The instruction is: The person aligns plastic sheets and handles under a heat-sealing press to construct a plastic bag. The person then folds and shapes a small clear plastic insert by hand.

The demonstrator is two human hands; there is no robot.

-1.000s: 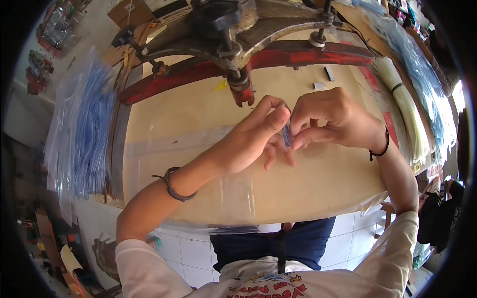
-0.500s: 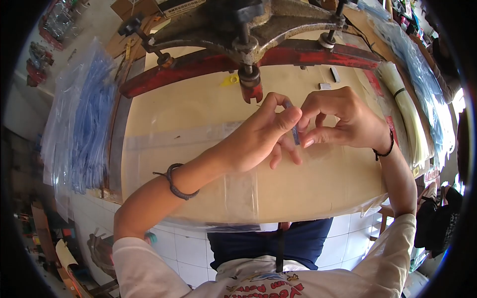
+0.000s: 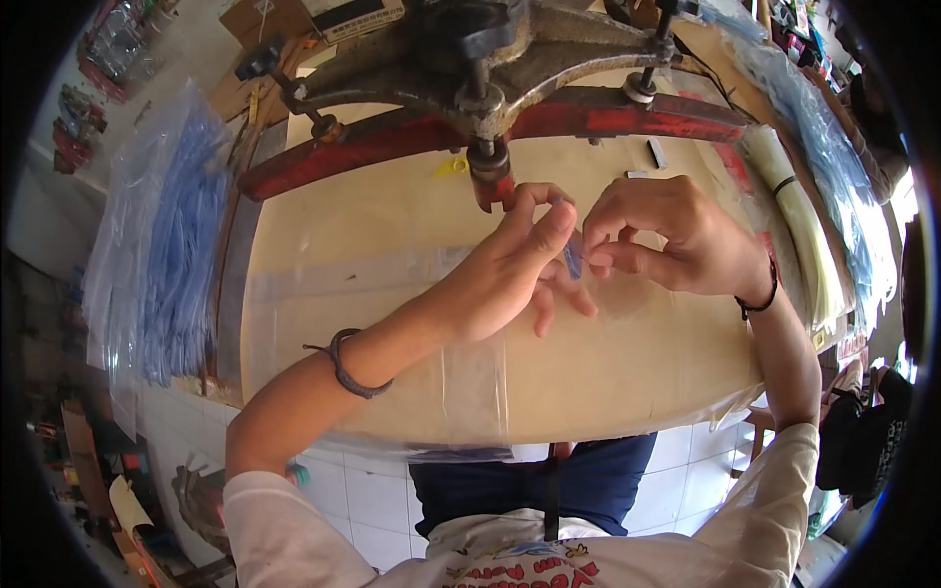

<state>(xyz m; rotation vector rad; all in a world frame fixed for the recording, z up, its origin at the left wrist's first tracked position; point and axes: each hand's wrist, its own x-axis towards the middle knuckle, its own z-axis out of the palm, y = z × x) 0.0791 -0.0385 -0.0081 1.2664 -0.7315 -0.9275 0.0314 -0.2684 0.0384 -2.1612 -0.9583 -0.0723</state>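
Observation:
A small, thin bluish strip (image 3: 572,259) is held up above the work surface, between my two hands. My left hand (image 3: 515,257) grips it between thumb and forefinger, with the other fingers curled loosely beneath. My right hand (image 3: 676,235) has thumb and forefinger pinched together at the strip's right edge. Its other fingers are bent. Whether any film lies between the right fingertips is too blurred to tell. Just behind my left hand hangs the red-tipped plunger (image 3: 492,186) of a press. Under both hands lies a tan sheet (image 3: 608,363), partly covered by clear plastic (image 3: 470,382).
The press's red crossbar (image 3: 627,120) spans the back. Near it lie a dark block (image 3: 657,153), a small silvery piece (image 3: 637,174) and a yellow piece (image 3: 453,167). Bluish plastic sheets (image 3: 181,245) hang at left; a tied pale bundle (image 3: 799,211) lies at right.
The strip has shifted slightly left and turned, showing more of its blue face. My right thumb and forefinger have closed together at its edge. My left thumb has moved slightly left.

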